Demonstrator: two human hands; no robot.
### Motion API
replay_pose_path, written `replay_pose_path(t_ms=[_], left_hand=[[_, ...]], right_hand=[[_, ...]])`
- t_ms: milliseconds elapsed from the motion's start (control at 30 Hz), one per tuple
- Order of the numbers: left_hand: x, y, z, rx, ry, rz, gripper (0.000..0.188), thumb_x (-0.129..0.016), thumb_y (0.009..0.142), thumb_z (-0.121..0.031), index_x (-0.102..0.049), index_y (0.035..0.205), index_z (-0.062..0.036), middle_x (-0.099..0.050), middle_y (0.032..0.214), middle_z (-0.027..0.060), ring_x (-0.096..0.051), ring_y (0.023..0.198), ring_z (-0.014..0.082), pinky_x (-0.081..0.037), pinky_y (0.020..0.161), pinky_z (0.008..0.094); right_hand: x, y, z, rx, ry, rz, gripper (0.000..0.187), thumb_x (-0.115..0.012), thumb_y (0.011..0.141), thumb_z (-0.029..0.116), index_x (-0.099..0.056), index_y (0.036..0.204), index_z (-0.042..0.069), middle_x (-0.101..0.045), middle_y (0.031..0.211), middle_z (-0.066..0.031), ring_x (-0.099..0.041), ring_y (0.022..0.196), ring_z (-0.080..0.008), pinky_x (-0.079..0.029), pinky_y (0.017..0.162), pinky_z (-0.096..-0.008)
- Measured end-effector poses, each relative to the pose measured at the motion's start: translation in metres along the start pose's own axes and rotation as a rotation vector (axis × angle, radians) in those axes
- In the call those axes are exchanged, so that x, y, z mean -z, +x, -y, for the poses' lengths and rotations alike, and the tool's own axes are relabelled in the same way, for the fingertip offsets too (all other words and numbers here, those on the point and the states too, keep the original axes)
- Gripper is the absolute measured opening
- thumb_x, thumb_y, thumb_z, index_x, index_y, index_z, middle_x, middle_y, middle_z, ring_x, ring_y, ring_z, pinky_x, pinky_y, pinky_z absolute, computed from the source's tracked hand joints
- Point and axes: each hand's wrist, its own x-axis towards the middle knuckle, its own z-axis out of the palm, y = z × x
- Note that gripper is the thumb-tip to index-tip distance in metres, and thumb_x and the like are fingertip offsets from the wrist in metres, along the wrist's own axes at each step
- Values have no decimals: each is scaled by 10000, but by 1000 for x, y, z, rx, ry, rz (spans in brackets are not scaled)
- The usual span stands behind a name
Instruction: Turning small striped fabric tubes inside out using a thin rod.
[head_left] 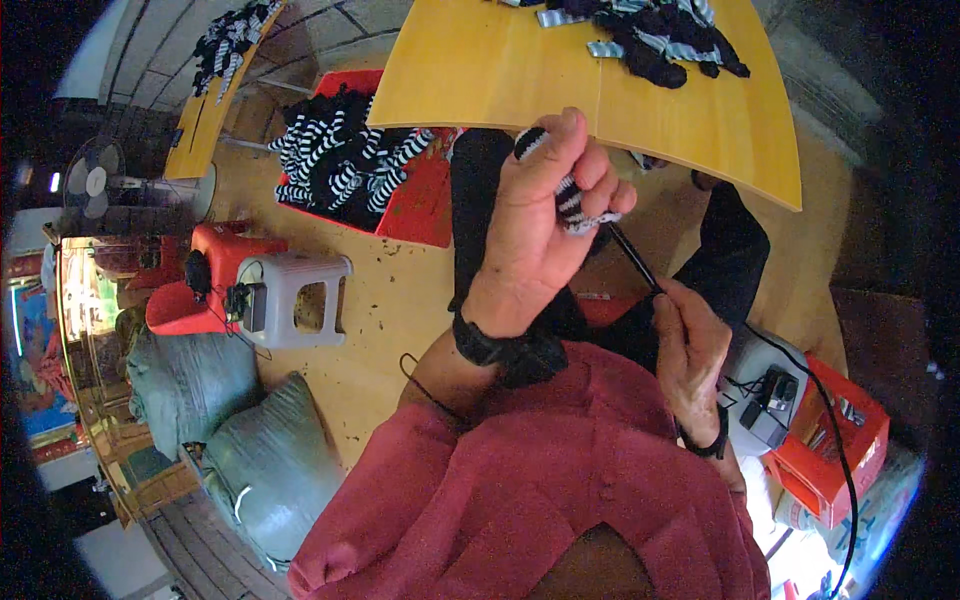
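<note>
Raised in the middle, my left hand (530, 225) is closed around a small black-and-white striped knit piece (572, 203). A rounded end of the knit pokes out by the thumb; its light cuff hangs below the fingers. My right hand (692, 345), lower and to the right, pinches a thin black rod (632, 258) between thumb and fingers. The rod slants up to the cuff; whether its tip is inside the knit is hidden by my left hand. Just beyond my left hand is the edge of a yellow wooden table (480, 75), with a pile of black and striped knit pieces (665, 45) on it.
A red bin (432, 215) of striped knit pieces stands on the floor left of the table. Farther left are a grey stool (325, 268), a red stool (190, 310) and stuffed sacks (275, 470). At right, a black cable (835, 430) runs past a red crate (850, 455).
</note>
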Motion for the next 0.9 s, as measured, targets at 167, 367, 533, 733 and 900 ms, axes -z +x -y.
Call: replay_pose_path(t_ms=[167, 367, 533, 733, 900], left_hand=[[-20, -11, 9, -57, 43, 28, 176, -568, 887, -247, -491, 768, -143, -390, 545, -35, -333, 408, 67, -322, 416, 248], [-38, -25, 17, -55, 149, 161, 217, -454, 935, -310, -414, 791, -153, -312, 508, -48, -249, 397, 57, -235, 399, 237], [-35, -38, 41, 213, 159, 177, 255, -450, 941, -296, -376, 742, -153, -275, 463, -25, -222, 381, 89, -221, 400, 251], [-32, -39, 37, 135, 332, 126, 208, -484, 928, -245, -415, 782, -115, -389, 531, 3, -362, 428, 105, -330, 435, 262], [-50, -27, 8, -94, 372, -24, 197, -559, 884, -261, -461, 882, -90, -501, 691, 55, -553, 640, 182, -466, 540, 316]], right_hand=[[-12, -11, -5, 61, 36, -96, 145, -543, 848, 52, -603, 950, -33, -584, 703, -68, -518, 603, -111, -424, 558, -238], [-13, -17, -2, 74, 137, -154, 139, -557, 849, 71, -611, 913, -40, -570, 646, -61, -508, 556, -99, -406, 506, -235], [-8, -14, 2, 126, 224, -163, 80, -588, 799, 28, -615, 841, -34, -581, 640, -107, -548, 529, -165, -426, 497, -273], [-9, -16, 10, -153, 360, -52, 89, -593, 822, 62, -623, 830, -21, -568, 613, -68, -513, 548, -109, -410, 501, -259], [-10, -14, 20, -257, 444, -35, 122, -557, 857, 70, -615, 904, -27, -588, 662, -48, -528, 598, -107, -431, 544, -252]])
